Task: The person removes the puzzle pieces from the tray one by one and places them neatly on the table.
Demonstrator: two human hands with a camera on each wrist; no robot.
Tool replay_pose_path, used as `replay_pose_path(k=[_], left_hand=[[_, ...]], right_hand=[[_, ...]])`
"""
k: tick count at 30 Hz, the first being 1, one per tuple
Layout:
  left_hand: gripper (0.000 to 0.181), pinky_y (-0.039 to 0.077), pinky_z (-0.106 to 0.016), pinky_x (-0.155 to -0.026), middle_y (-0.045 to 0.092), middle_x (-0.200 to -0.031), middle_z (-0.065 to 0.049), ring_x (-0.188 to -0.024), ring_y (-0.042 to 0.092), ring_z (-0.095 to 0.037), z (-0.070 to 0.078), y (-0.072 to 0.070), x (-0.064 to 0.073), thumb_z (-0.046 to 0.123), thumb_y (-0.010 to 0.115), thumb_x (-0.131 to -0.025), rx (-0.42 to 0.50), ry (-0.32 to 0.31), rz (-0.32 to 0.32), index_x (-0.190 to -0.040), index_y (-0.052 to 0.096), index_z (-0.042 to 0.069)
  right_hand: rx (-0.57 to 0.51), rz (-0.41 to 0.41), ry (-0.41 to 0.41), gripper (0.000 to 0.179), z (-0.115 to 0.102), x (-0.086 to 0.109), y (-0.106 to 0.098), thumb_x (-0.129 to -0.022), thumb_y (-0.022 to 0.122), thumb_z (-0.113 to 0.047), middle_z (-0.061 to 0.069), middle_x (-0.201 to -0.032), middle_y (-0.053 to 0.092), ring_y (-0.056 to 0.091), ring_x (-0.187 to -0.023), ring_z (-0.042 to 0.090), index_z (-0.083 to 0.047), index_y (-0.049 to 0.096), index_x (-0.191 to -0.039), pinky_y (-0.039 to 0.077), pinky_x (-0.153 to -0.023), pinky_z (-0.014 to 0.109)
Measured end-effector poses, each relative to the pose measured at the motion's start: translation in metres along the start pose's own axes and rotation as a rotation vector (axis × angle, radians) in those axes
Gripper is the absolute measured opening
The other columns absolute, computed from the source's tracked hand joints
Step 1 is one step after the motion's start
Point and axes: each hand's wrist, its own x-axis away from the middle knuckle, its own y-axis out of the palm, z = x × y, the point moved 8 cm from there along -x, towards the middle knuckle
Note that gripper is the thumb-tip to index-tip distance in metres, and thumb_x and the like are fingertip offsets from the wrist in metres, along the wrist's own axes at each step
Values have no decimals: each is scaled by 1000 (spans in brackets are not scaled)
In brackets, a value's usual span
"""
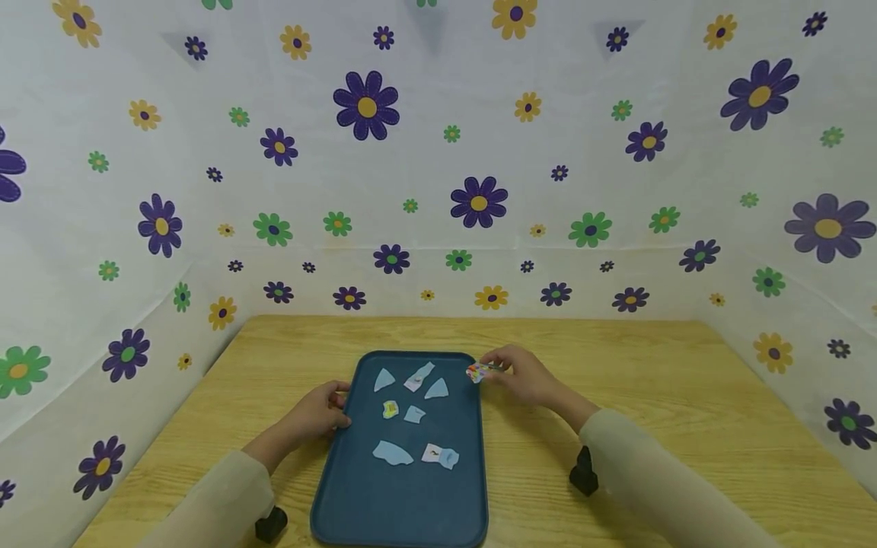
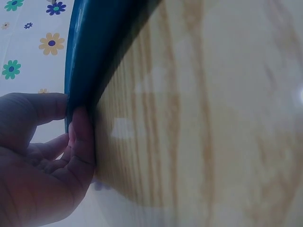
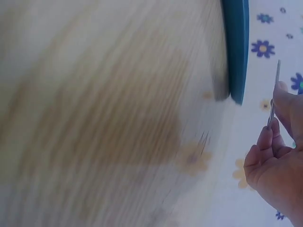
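My right hand [image 1: 524, 374] pinches a flat, multicoloured puzzle piece [image 1: 477, 372] between thumb and fingers, over the far right corner of a dark blue tray [image 1: 397, 506]. Seen edge-on in the right wrist view, that piece [image 3: 274, 100] is thin. My left hand [image 1: 317, 415] holds the tray's left rim, with the thumb on one side and fingers on the other in the left wrist view. Several pale blue pieces, among them a curved one [image 1: 393, 453], lie apart on the tray. One yellow-marked piece [image 1: 390, 409] sits near the middle, and two pieces [image 1: 441, 456] lie side by side nearer the front.
The tray stands on a light wooden table [image 1: 582, 495]. A white cloth [image 1: 425, 99] printed with flowers walls in the back and both sides. Black wrist devices [image 1: 584, 473] hang beneath both sleeves.
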Motion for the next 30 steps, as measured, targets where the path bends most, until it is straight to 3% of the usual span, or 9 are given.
replay_pose_path(k=[7, 16, 30], left_hand=[[59, 52, -36, -64, 54, -101, -14, -81, 56, -24, 1, 0, 0, -9, 65, -81, -18, -1, 4, -136, 45, -5], [59, 51, -36, -64, 54, -100, -14, -81, 56, -24, 2, 0, 1, -10, 65, -81, -24, 4, 5, -136, 45, -6], [61, 52, -37, -64, 53, -100, -13, -81, 56, -23, 0, 1, -3, -12, 64, -80, -8, 15, -21, -137, 43, -7]], right_hand=[[39, 25, -2, 23, 18, -7, -12, -93, 65, -8, 9, -103, 59, 53, -92, 25, -2, 67, -114, 46, -82, 42], [77, 29, 89, 22, 44, -23, -20, -94, 63, -8, 13, -106, 58, 52, -97, 29, 0, 67, -115, 45, -86, 45], [167, 43, 94, 24, 74, -40, -28, -94, 61, -4, 18, -108, 58, 51, -103, 34, 6, 65, -115, 43, -91, 49]])
